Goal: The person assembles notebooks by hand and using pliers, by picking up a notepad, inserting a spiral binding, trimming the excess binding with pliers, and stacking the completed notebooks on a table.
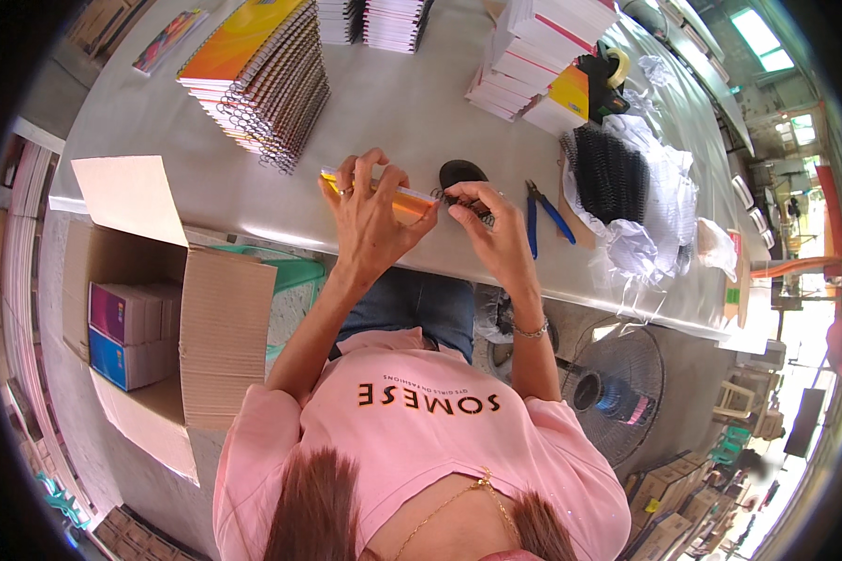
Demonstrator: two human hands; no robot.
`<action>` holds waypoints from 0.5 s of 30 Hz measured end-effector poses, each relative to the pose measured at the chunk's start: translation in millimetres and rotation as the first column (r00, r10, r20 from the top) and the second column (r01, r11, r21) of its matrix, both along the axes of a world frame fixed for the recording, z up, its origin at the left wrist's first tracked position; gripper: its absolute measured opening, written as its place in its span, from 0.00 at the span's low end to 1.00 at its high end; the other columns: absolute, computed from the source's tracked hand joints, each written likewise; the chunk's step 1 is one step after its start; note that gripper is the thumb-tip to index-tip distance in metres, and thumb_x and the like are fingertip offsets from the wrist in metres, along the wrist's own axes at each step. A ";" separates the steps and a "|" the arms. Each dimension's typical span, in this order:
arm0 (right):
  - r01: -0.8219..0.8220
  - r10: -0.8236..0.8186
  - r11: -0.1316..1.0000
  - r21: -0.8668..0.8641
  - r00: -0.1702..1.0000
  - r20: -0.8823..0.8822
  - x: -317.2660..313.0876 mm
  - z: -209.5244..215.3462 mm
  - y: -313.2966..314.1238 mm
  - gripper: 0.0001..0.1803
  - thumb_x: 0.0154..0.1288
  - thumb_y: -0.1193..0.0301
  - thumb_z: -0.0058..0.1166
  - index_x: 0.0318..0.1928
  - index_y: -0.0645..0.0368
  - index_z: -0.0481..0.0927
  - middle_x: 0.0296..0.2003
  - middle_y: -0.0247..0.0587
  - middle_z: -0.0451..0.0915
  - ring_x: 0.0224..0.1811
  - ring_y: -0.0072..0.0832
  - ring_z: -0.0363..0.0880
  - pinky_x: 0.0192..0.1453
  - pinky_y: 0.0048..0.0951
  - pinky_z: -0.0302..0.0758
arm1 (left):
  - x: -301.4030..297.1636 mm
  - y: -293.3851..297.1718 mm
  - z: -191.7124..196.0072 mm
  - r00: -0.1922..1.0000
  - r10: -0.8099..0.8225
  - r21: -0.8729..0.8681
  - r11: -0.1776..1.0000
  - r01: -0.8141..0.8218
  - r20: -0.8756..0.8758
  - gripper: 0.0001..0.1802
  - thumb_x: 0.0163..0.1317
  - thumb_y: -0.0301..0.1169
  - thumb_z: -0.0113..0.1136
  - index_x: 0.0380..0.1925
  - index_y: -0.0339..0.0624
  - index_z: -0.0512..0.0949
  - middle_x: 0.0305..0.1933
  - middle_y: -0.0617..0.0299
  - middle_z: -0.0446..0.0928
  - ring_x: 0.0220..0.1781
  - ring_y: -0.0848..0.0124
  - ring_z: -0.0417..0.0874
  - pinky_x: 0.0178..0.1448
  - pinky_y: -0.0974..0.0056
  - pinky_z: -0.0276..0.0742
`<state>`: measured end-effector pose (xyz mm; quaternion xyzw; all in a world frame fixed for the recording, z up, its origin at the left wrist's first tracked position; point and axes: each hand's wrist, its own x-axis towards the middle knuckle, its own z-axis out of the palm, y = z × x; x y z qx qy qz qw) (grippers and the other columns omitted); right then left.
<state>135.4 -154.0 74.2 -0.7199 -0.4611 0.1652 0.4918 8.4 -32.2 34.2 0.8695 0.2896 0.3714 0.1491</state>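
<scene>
My left hand (370, 210) grips a thin notebook (412, 200) with a yellow-orange cover, its fingers over the top and its thumb near the right end. At that end my right hand (494, 224) pinches a dark spiral binding coil (437, 194), mostly hidden by the fingers. Just behind the right fingers lies a round black object (462, 172). Blue-handled cutting pliers (549, 213) rest on the table to the right of that hand, jaws pointing away.
Spiral-bound notebooks (269, 84) stand piled at the back left. Unbound book stacks (533, 56) rise at the back right, near black coils (610, 176) on crumpled white paper (638, 245). An open cardboard box (223, 337) with books sits at left; a fan (617, 393) stands below the table (393, 103).
</scene>
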 end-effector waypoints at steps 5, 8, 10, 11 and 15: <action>0.022 -0.026 0.998 0.063 0.998 0.060 -2.0 -1.5 0.5 0.11 0.57 0.81 0.60 0.42 0.63 0.79 0.33 0.41 0.79 0.34 0.30 0.78 0.43 0.29 0.74 | -0.1 -0.4 0.4 1.000 -0.008 -0.003 1.000 0.008 -0.012 0.23 0.41 0.45 0.75 0.33 0.48 0.76 0.52 0.59 0.67 0.60 0.55 0.63 0.62 0.44 0.56; 0.014 -0.027 0.995 0.100 0.991 0.129 -0.6 -6.2 1.1 0.11 0.57 0.81 0.60 0.42 0.63 0.79 0.33 0.39 0.78 0.35 0.31 0.78 0.44 0.29 0.74 | -0.4 0.0 1.8 1.000 -0.007 -0.010 1.000 0.007 -0.025 0.23 0.40 0.45 0.75 0.33 0.48 0.76 0.51 0.60 0.69 0.59 0.56 0.64 0.60 0.44 0.56; -0.002 -0.012 0.995 0.098 0.990 0.141 -2.5 -6.9 -0.1 0.11 0.57 0.80 0.60 0.42 0.62 0.79 0.34 0.39 0.78 0.36 0.31 0.78 0.46 0.29 0.73 | -0.4 1.5 0.5 1.000 -0.010 -0.003 1.000 0.010 -0.022 0.23 0.40 0.45 0.75 0.33 0.48 0.76 0.50 0.61 0.69 0.58 0.56 0.64 0.59 0.45 0.56; -0.004 -0.004 0.995 0.105 0.997 0.078 -4.1 -6.6 -0.1 0.11 0.58 0.79 0.60 0.42 0.62 0.79 0.34 0.38 0.78 0.36 0.31 0.78 0.47 0.30 0.72 | -0.3 2.2 1.5 0.999 -0.017 -0.007 1.000 0.017 -0.031 0.23 0.41 0.45 0.75 0.33 0.48 0.76 0.50 0.61 0.70 0.58 0.56 0.65 0.59 0.45 0.56; -0.035 0.034 0.999 0.011 0.994 0.108 -0.4 -9.2 -2.9 0.10 0.61 0.76 0.61 0.43 0.62 0.79 0.35 0.39 0.77 0.35 0.29 0.76 0.44 0.30 0.71 | -1.5 5.1 3.5 0.998 -0.047 -0.015 0.999 0.046 -0.042 0.24 0.44 0.48 0.74 0.35 0.49 0.75 0.48 0.62 0.69 0.56 0.56 0.67 0.57 0.44 0.56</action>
